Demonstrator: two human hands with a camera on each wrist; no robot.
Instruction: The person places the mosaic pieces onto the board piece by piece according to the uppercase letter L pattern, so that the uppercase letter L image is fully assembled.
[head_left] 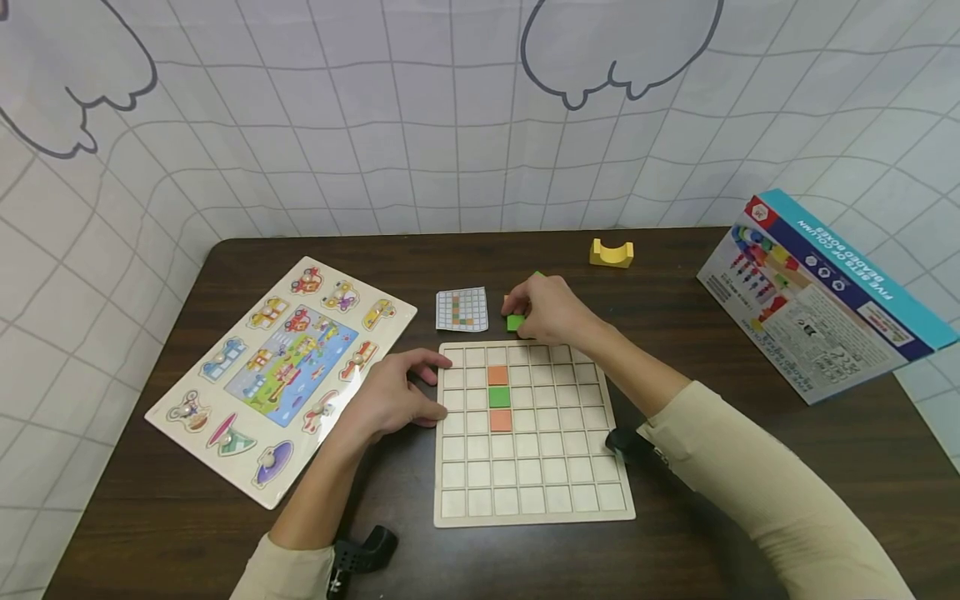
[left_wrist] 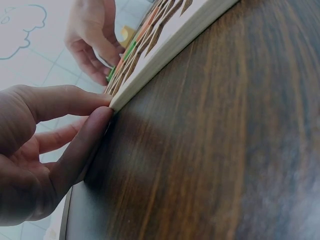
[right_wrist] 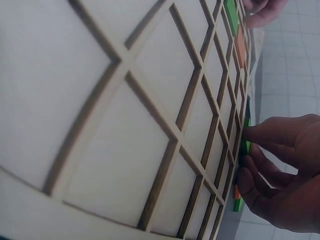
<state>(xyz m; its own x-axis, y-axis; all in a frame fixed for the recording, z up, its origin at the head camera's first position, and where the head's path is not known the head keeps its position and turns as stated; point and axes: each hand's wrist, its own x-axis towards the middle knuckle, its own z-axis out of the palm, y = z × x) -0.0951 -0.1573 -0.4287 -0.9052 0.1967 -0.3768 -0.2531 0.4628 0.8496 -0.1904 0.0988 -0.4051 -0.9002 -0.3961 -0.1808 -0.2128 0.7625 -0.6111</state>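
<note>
A picture puzzle board (head_left: 403, 314) lies slanted at left, its far end leaning right. Next, the left hand (head_left: 393, 392) has thumb and forefinger spread apart, tips touching the left edge of the grid board (head_left: 551, 446). That board, roughly square with no clear long axis, lies flat between the forearms; its column of three squares (head_left: 498, 397), orange, green, orange, runs away from the person. A pattern card (head_left: 461, 310) sits beyond it. The right hand (head_left: 551, 308), fingers curled, pinches a green tile (head_left: 514, 323) just past the board's far edge; the tile's long axis is hidden.
</note>
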